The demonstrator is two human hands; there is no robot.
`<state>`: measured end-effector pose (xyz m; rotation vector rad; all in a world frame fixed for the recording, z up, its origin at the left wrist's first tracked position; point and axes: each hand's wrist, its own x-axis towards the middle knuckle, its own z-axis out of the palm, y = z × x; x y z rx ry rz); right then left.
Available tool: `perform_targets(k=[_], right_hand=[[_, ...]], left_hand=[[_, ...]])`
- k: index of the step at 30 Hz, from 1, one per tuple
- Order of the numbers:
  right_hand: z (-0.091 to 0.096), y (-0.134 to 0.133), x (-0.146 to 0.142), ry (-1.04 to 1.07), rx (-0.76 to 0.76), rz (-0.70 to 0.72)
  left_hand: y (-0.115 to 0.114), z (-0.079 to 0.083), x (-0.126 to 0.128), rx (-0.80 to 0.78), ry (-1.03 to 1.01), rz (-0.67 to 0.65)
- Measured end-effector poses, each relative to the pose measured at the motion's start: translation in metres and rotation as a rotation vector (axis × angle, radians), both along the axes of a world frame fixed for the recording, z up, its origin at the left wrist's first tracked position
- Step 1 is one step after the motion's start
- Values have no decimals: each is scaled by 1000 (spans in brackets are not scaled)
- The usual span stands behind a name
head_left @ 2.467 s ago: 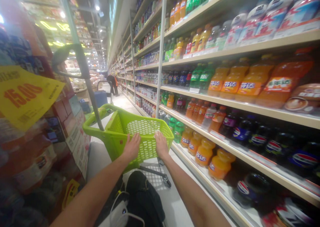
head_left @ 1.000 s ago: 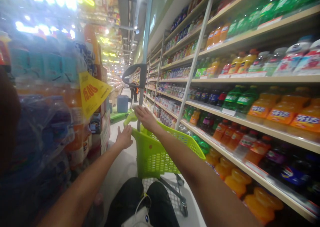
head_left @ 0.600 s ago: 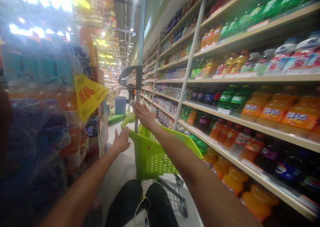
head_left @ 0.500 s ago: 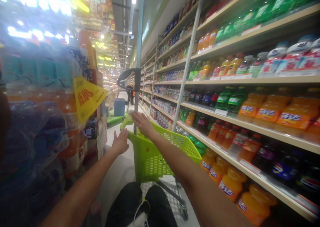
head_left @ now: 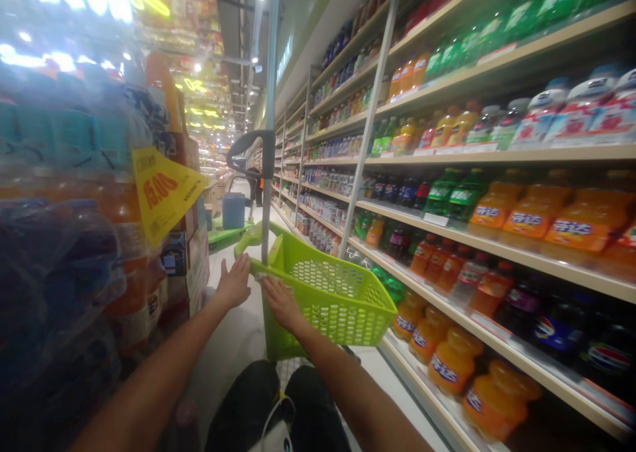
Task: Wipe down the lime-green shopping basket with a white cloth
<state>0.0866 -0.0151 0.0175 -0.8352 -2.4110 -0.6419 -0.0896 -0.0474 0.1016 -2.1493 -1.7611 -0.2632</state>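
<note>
A lime-green rolling shopping basket (head_left: 328, 303) with perforated sides stands just in front of my knees. Its grey telescopic pole (head_left: 266, 220) rises upright to a black loop handle (head_left: 248, 154). My left hand (head_left: 233, 283) is at the basket's near left corner, its fingers apart and their tips at the green rim. Across the near wall, just below the rim, my right hand (head_left: 281, 304) presses a small white cloth or tissue (head_left: 262, 278), mostly hidden under its fingers. Inside, the visible part of the basket shows only green plastic.
Shelves of bottled drinks (head_left: 437, 213) line the right side, close to the basket. Plastic-wrapped bottle packs (head_left: 59, 240) with a yellow price sign (head_left: 163, 193) stack up on the left. Ahead in the aisle are a blue box (head_left: 233, 210) on a green platform and a distant person (head_left: 255, 185).
My right hand has moved down from the rim beside the pole to the basket's near wall, with the white cloth or tissue. My left hand has shifted slightly left and stays at the corner.
</note>
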Motion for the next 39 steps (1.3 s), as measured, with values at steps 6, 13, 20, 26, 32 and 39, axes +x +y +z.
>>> perform_targets(k=[6, 13, 20, 26, 32, 39], right_hand=[[-57, -15, 0, -18, -149, -23], [-59, -19, 12, 142, -155, -3], [-20, 2, 6, 286, -41, 19], [-81, -14, 12, 117, -209, -61], [-59, -19, 34, 292, -146, -8], [-32, 0, 41, 371, -97, -79]], left_hand=[[-2, -3, 1, -6, 4, -5], [-15, -36, 4, 31, 1, 13], [-21, -66, 15, 12, 2, 10], [-28, -77, 30, -64, 39, -85], [-26, -87, 43, -56, 26, -124], [-21, -76, 60, -20, 26, -114]])
